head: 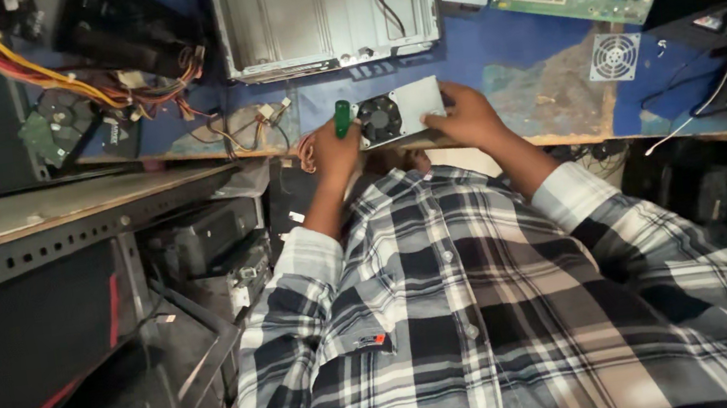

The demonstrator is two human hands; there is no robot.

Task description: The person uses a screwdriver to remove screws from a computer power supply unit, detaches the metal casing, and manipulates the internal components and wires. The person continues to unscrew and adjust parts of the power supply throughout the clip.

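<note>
A small grey fan unit (397,114) is held at the edge of the blue bench (542,68) by the right hand (464,116), fingers closed on it. A green-handled screwdriver (342,117) is gripped in the left hand (333,150). The casing is not yet opened (screws too small to tell).

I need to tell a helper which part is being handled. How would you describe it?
On the blue workbench, at its near edge just below the open metal case, the two hands hold a small silver box. Unlike the loose white fan grille nearby, it has a round black fan set in its face.
</note>
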